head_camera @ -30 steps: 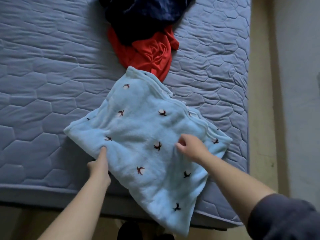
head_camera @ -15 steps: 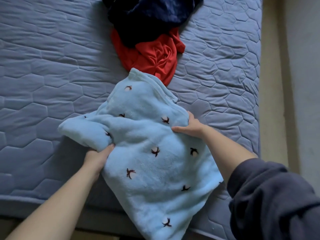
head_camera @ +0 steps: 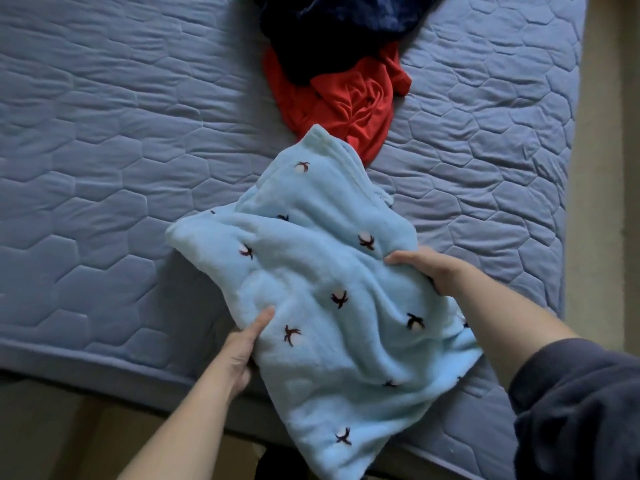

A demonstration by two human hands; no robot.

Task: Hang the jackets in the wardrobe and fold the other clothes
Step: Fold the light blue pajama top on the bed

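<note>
On the near edge of the quilted blue mattress [head_camera: 104,168], your light blue fleece garment [head_camera: 311,271] lies partly folded, patterned with small dark and white motifs. Its lower corner hangs off the side of the bed toward you. Your left hand [head_camera: 242,344] grips the fleece's left edge: the thumb lies flat on top and the fingers are tucked beneath the fabric, out of sight. Your right hand [head_camera: 426,268] holds the right edge, with the fingers curled into a bunched ridge of cloth. Between your hands the fleece is rumpled, with a soft fold running across it from the left corner. At the far end, the top corner of the fleece overlaps the bottom tip of a crumpled red garment [head_camera: 346,109], so the two are touching. A dark navy garment [head_camera: 329,29] is heaped on the upper part of the red one and runs out of the top of the view. Your dark sleeve [head_camera: 571,403] is pushed up on the right forearm and covers the mattress corner beneath it. To the right of the bed runs a strip of pale floor [head_camera: 602,168].
</note>
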